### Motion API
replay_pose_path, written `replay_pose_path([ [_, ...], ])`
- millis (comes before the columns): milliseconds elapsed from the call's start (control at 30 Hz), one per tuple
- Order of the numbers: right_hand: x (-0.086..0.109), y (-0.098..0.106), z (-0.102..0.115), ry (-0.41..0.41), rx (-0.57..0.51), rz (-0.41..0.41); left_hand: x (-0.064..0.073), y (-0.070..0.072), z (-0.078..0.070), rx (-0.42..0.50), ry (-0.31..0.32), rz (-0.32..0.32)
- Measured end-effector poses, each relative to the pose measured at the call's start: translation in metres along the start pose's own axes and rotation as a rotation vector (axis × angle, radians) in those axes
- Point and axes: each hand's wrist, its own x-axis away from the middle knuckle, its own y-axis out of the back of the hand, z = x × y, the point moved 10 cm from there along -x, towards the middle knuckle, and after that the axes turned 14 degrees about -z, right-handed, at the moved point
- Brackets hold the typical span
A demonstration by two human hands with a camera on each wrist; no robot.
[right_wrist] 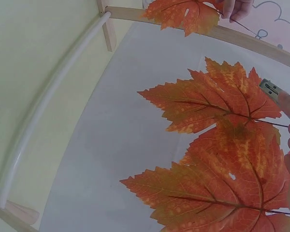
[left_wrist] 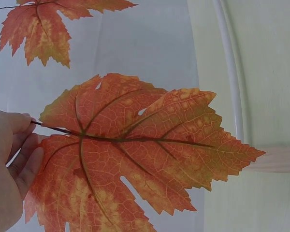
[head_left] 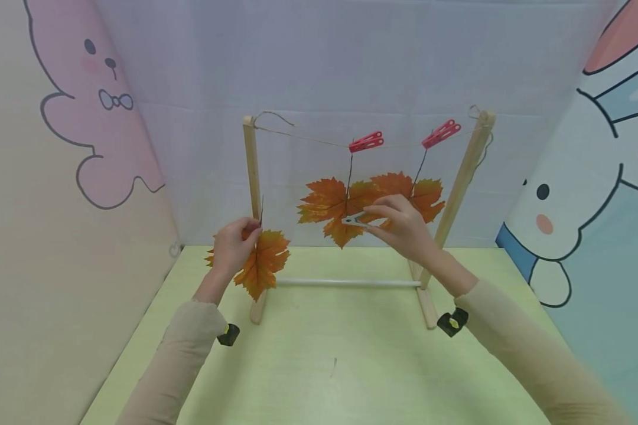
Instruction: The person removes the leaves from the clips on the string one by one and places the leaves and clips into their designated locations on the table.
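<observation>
My left hand (head_left: 235,245) pinches the dark stem of an orange maple leaf (head_left: 263,265) near the left post; the leaf hangs below the fingers, stem pointing up. In the left wrist view the same leaf (left_wrist: 135,140) spreads flat beyond the fingertips. Between its thumb and fingers my right hand (head_left: 401,227) holds a pale grey clothespin (head_left: 352,221), its tip pointing left. Behind this clothespin are two more maple leaves, one on the left (head_left: 324,203) and one on the right (head_left: 429,198), partly overlapping. Red clothespins (head_left: 365,142) fasten their stems to a thin string (head_left: 308,138).
The string runs between a left wooden post (head_left: 251,165) and a right wooden post (head_left: 465,171). A white rod (head_left: 345,283) joins the posts low down. The frame stands on a pale green table (head_left: 298,366), with a white cloth (head_left: 207,177) behind and cartoon-printed panels at both sides.
</observation>
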Motion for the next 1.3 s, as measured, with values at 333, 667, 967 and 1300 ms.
replay_pose_path([
  [333,0.026,0.005,-0.011,-0.053,0.016,0.014,0.012,-0.001,0.017,-0.035,0.053,0.047],
  [667,0.057,0.014,-0.024,-0.098,0.005,0.019,0.022,0.007,0.043,-0.049,0.084,0.055],
  [967,0.08,0.021,-0.032,-0.134,0.01,0.018,0.03,0.012,0.069,-0.075,0.158,0.117],
  [1300,0.108,0.028,-0.04,-0.183,0.071,0.007,0.045,0.024,0.095,-0.048,0.22,0.171],
])
